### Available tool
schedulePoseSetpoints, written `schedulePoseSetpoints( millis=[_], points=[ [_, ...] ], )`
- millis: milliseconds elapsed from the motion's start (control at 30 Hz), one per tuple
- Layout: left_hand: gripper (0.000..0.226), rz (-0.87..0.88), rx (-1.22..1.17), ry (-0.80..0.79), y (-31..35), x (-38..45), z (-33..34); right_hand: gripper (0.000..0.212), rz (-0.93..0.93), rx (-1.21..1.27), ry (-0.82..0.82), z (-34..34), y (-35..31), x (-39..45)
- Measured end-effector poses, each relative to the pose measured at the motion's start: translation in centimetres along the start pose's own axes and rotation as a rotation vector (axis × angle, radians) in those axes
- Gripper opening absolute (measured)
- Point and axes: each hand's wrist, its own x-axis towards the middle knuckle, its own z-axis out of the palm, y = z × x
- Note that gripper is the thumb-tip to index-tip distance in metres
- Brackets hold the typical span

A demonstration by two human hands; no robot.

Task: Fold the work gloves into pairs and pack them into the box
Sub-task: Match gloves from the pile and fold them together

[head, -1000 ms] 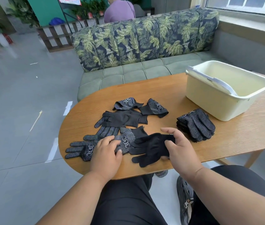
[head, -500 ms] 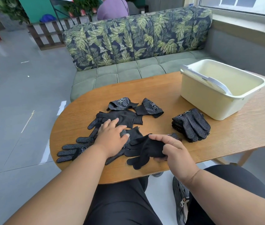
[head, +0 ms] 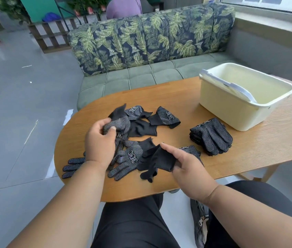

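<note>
Several black work gloves with white dots lie loose on the oval wooden table (head: 177, 97). My left hand (head: 99, 140) grips a dotted glove (head: 119, 123) and lifts it off the heap. My right hand (head: 186, 165) pinches the cuff of a plain-side black glove (head: 156, 161), whose fingers droop onto the table. Another dotted glove (head: 127, 159) lies flat between my hands. A folded stack of gloves (head: 211, 136) sits to the right, near the cream plastic box (head: 229, 106). The box stands open at the right with its handle lying inside.
A green sofa with leaf-print cushions (head: 150, 38) runs behind the table. A person in a purple shirt (head: 122, 6) sits beyond it. Grey tiled floor (head: 16, 104) lies to the left. My legs in black trousers (head: 132, 221) are under the table's near edge.
My left hand moved from pressing the near gloves up to the heap and picked up a dotted glove. My right hand kept hold of the black glove.
</note>
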Motion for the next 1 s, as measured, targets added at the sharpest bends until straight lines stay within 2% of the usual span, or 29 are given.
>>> schedulePoseSetpoints(
  millis=[67,167,233,300,367,500,567,667,767,833,900,1000],
  points=[
    [0.027,-0.082,-0.139,0.089,0.2,0.1,-1.7,0.061,-0.035,-0.107,0.059,0.0,0.1,0.0],
    [0.057,-0.218,-0.391,0.204,-0.1,0.3,-4.2,0.041,-0.133,-0.183,0.153,0.2,0.0,-0.1],
    [0.068,-0.237,-0.406,0.237,0.2,-0.4,-5.5,0.028,-0.216,-0.223,0.194,0.3,-0.1,-0.3],
    [0.062,-0.182,-0.301,0.201,1.1,-2.3,-5.6,0.012,-0.256,-0.246,0.226,0.3,-0.5,-0.5],
    [0.055,-0.106,-0.148,0.101,2.1,-5.4,-4.1,0.011,-0.254,-0.268,0.262,0.1,-0.8,-0.5],
    [0.059,0.017,0.187,-0.335,0.1,-11.2,0.7,0.028,-0.198,-0.225,0.332,-0.5,-2.2,-1.1],
    [0.050,0.091,0.345,-0.497,-1.2,-12.9,2.2,0.031,-0.188,-0.162,0.348,-0.9,-3.1,-1.7],
    [0.016,0.269,0.515,-0.523,-1.4,-13.5,3.2,0.025,-0.194,-0.057,0.337,-1.6,-4.0,-2.3],
    [0.006,0.346,0.486,-0.567,-1.6,-13.4,3.2,0.021,-0.175,0.055,0.309,-1.9,-4.3,-2.4],
    [0.010,0.365,0.441,-0.596,-2.0,-13.5,2.8,0.022,-0.155,0.112,0.305,-1.9,-4.5,-2.2],
    [0.016,0.386,0.418,-0.556,-2.6,-13.7,2.3,0.021,-0.130,0.170,0.301,-1.6,-4.7,-1.9],
    [0.041,0.394,0.534,-0.459,-3.9,-12.7,1.4,0.018,-0.068,0.289,0.252,-0.8,-5.2,-1.5]
  ],
)
